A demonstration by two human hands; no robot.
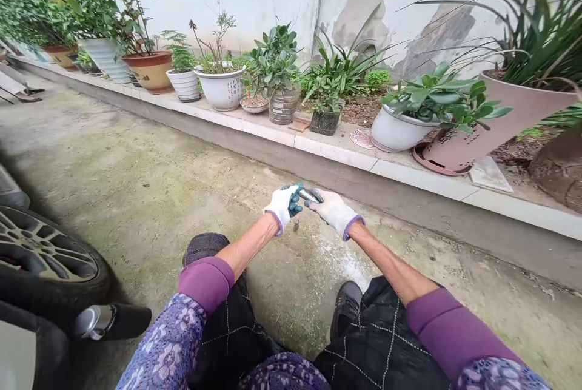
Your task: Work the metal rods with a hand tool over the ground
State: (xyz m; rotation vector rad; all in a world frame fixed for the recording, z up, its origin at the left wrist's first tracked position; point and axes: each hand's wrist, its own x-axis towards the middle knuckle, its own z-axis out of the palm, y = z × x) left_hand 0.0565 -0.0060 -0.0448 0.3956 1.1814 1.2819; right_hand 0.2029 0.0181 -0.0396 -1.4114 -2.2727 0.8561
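Observation:
A slim, silvery-grey thing (309, 195) spans the gap between my two gloved hands, low over the concrete; its kind is too small to make out. My left hand (282, 204), in a white glove with dark green coated fingers, is closed around its left end. On the other end, the thumb and fingers of my right hand (334, 210), in a matching purple-cuffed glove, are pinched. Just below the hands a small dark speck (296, 226) shows. White powder or fine flakes (348, 264) lie scattered on the ground under my right forearm.
Ahead runs a low tiled ledge (318, 150) bearing several potted plants, among them a white pot (395, 129) and a tilted pink pot (482, 120). At my left are a car wheel (50, 250) and a black flask (122, 321). My shoe (348, 302) is below.

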